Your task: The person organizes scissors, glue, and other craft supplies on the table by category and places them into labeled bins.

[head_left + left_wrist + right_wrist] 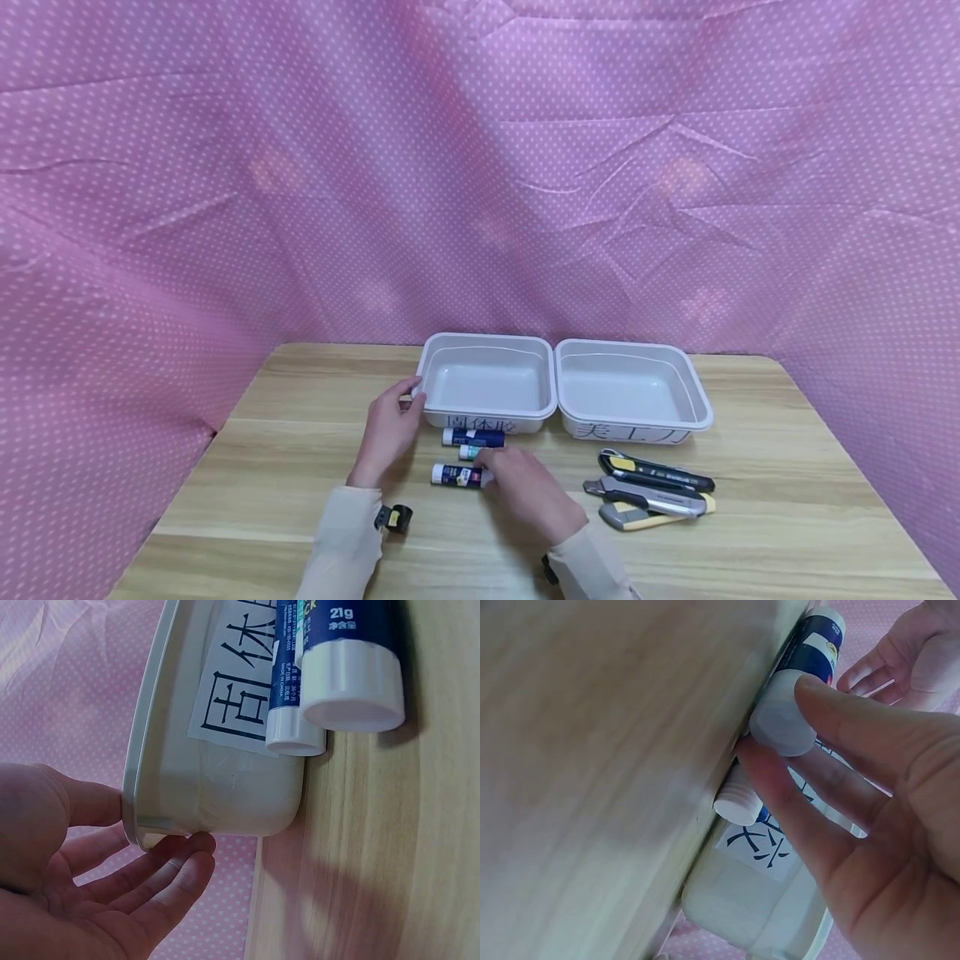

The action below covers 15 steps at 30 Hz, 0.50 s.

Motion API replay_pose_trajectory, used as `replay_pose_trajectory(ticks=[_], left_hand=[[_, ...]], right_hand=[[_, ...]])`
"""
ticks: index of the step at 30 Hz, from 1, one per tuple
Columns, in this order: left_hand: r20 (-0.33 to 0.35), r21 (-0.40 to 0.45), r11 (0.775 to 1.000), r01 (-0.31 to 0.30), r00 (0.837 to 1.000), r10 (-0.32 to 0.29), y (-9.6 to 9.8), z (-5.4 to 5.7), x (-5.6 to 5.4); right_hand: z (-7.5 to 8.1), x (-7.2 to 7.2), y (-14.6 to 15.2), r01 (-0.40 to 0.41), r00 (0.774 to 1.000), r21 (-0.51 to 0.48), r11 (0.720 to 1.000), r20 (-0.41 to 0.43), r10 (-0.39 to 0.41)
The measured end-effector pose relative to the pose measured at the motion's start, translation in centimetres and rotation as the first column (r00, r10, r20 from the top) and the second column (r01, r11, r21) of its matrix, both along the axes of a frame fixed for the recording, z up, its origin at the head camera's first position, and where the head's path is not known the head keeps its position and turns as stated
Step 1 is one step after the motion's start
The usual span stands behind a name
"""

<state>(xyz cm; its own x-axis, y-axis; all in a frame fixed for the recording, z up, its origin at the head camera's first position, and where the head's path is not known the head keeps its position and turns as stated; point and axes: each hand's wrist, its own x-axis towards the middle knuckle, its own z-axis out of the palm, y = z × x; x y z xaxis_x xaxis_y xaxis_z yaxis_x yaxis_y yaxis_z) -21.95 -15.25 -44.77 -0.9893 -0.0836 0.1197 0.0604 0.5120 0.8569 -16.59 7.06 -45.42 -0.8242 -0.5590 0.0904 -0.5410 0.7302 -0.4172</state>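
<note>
Three glue sticks lie in front of the left white plastic box, which is labelled 固体胶. My right hand pinches the white end of the nearest glue stick between thumb and index finger; this glue stick has a dark blue body. Behind it are a smaller glue stick with a teal label and another blue glue stick close to the box wall. At the box's left end, my left hand holds the rim, its thumb on one side and its fingers around the corner.
A second white box, labelled 美工刀, stands against the first one's right side. Several utility knives lie grouped in front of it. The wooden table is bordered by a pink dotted cloth at the back and sides.
</note>
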Motion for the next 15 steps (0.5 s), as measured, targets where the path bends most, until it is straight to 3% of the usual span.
replay_pose_trajectory(ticks=[15], left_hand=[[-0.004,0.004,1.0,-0.005,1.0,0.005,-0.03,-0.13,-0.05]], right_hand=[[0.39,-0.17,0.37,-0.008,0.998,-0.092,0.996,0.062,0.013]])
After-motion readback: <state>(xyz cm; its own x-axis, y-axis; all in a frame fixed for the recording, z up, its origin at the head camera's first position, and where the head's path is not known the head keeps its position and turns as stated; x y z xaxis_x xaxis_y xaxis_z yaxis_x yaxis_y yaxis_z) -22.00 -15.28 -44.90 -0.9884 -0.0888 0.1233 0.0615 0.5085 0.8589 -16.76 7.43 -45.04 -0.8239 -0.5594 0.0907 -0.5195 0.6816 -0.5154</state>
